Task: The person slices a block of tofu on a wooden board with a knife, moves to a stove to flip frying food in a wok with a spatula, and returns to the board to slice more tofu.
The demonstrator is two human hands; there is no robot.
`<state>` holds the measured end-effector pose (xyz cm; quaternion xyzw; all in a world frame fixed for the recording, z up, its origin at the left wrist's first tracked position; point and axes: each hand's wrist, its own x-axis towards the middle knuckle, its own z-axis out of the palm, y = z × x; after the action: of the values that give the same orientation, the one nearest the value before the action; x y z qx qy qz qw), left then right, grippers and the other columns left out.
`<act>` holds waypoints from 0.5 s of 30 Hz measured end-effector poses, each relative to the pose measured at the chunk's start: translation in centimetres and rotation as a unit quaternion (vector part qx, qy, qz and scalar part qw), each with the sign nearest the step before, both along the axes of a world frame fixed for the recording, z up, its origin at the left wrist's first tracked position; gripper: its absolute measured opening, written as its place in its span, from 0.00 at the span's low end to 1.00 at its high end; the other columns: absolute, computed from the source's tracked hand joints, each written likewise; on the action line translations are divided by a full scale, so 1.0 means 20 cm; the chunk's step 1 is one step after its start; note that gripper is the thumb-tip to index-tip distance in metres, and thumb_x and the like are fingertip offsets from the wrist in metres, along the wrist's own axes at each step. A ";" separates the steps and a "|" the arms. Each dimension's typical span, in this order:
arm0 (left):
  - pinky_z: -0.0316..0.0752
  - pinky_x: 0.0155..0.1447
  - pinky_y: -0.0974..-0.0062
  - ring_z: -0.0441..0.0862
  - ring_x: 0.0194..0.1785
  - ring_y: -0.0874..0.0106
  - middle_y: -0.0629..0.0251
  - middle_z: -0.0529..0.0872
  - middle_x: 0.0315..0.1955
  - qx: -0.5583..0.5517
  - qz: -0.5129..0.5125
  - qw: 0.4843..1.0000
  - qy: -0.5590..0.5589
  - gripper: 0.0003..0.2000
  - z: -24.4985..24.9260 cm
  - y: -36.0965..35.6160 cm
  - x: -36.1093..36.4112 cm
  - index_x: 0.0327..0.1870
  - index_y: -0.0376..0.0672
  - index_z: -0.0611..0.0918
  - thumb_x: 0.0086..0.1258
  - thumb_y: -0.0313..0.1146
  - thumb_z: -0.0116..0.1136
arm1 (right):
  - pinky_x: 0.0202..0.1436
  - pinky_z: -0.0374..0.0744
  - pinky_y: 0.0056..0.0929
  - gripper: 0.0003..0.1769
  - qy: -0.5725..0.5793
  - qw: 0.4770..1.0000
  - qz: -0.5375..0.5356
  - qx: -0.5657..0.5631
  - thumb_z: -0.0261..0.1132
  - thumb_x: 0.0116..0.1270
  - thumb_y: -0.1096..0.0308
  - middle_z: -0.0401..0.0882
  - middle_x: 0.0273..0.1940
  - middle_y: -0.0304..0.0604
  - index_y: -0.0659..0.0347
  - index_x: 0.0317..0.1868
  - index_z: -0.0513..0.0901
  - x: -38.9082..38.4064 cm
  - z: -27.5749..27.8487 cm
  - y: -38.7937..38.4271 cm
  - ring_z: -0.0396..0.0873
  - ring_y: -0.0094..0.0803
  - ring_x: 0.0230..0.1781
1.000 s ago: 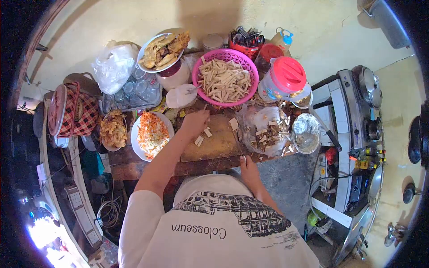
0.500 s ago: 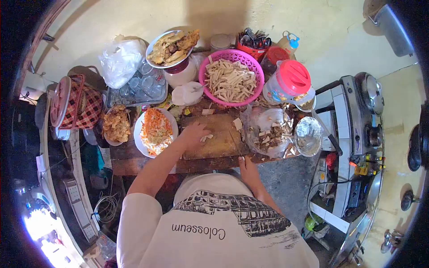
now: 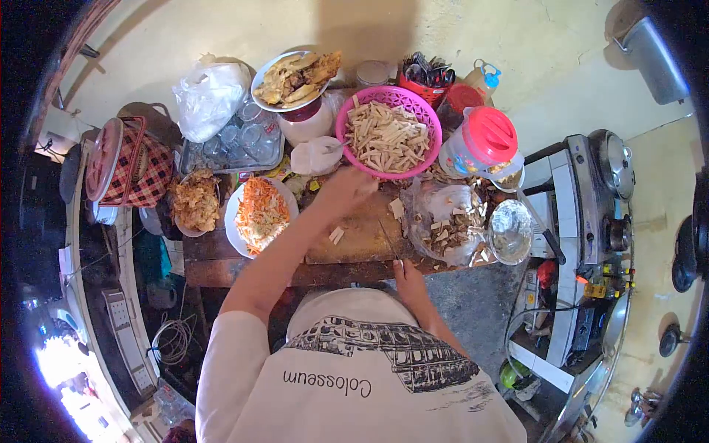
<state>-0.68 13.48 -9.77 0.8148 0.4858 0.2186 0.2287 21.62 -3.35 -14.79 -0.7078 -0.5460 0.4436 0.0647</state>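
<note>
My left hand [image 3: 353, 189] is over the far side of the wooden cutting board [image 3: 347, 244], just below the rim of the pink basket [image 3: 436, 151]. Its fingers look curled, and whatever they may hold is hidden. Pale cut strips [image 3: 388, 133] are heaped in that basket. At the board's near right edge, my right hand [image 3: 410, 279] is closed round the handle of a knife [image 3: 388, 240], whose thin blade points away from me across the board. A few small pale pieces [image 3: 336, 235] lie on the board.
Left of the board stand a plate of shredded carrot mix [image 3: 258, 218] and a bowl of fried food [image 3: 196, 203]. To the right are a plastic bag with scraps [image 3: 447, 221], a metal bowl [image 3: 509, 232] and a red-lidded pitcher [image 3: 484, 140]. A stove [image 3: 591, 192] stands far right.
My left hand has moved from the left part of the board, away from me and to the right, up to the basket. My right hand stays with the knife at the near edge.
</note>
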 end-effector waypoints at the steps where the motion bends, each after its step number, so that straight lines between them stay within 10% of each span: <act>1: 0.69 0.57 0.59 0.73 0.53 0.54 0.51 0.75 0.49 -0.003 0.011 1.000 -0.028 0.17 0.09 0.09 0.04 0.49 0.42 0.76 0.63 0.42 0.55 | 0.53 0.71 0.50 0.31 -0.001 1.000 0.003 -0.002 0.42 0.71 0.47 0.76 0.46 0.66 0.68 0.56 0.69 -0.01 0.03 0.01 0.74 0.60 0.48; 6: 0.71 0.54 0.61 0.74 0.50 0.55 0.53 0.77 0.44 0.152 0.095 0.983 -0.028 0.16 0.29 0.29 0.13 0.48 0.43 0.76 0.60 0.37 0.57 | 0.47 0.71 0.52 0.28 0.002 1.000 -0.011 0.024 0.43 0.71 0.48 0.77 0.38 0.66 0.67 0.51 0.71 -0.03 0.13 0.01 0.75 0.62 0.43; 11: 0.72 0.51 0.59 0.75 0.49 0.52 0.52 0.78 0.43 -0.098 0.096 0.990 0.023 0.19 0.03 -0.06 0.03 0.48 0.41 0.73 0.57 0.37 0.60 | 0.43 0.71 0.54 0.25 0.018 0.997 -0.043 0.067 0.45 0.71 0.48 0.77 0.35 0.66 0.66 0.44 0.71 -0.01 0.08 0.00 0.75 0.63 0.40; 15: 0.72 0.52 0.59 0.76 0.48 0.53 0.50 0.78 0.43 -0.089 0.167 0.970 0.155 0.21 -0.19 -0.43 -0.05 0.47 0.39 0.74 0.56 0.40 0.61 | 0.42 0.71 0.55 0.25 0.000 0.997 -0.040 0.070 0.45 0.71 0.49 0.77 0.36 0.66 0.65 0.44 0.72 -0.01 0.02 0.01 0.75 0.64 0.39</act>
<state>-1.70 4.82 -13.56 0.7225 0.6619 0.0803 0.1828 21.51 -3.10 -14.46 -0.7230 -0.5467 0.4013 0.1316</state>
